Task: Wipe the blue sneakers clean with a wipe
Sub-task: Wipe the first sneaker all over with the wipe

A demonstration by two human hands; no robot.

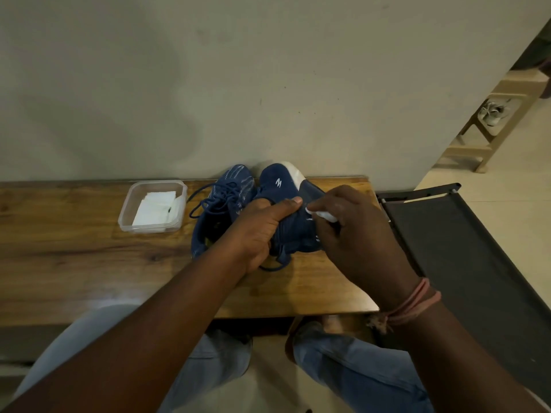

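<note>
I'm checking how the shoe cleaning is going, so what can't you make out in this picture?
Head view only:
- Most of the wipe: covered by the right hand.
- The middle of the held sneaker: behind the left hand.
- Dirt on either shoe: too dim to tell.
- The count of wipes in the plastic tub: stacked.

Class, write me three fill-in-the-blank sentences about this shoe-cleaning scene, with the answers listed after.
1. The left hand grips a blue ____.
2. The right hand pinches a white ____ against it.
3. Spare wipes lie in a clear plastic ____ on the wooden table.

Answers: sneaker; wipe; container
</note>
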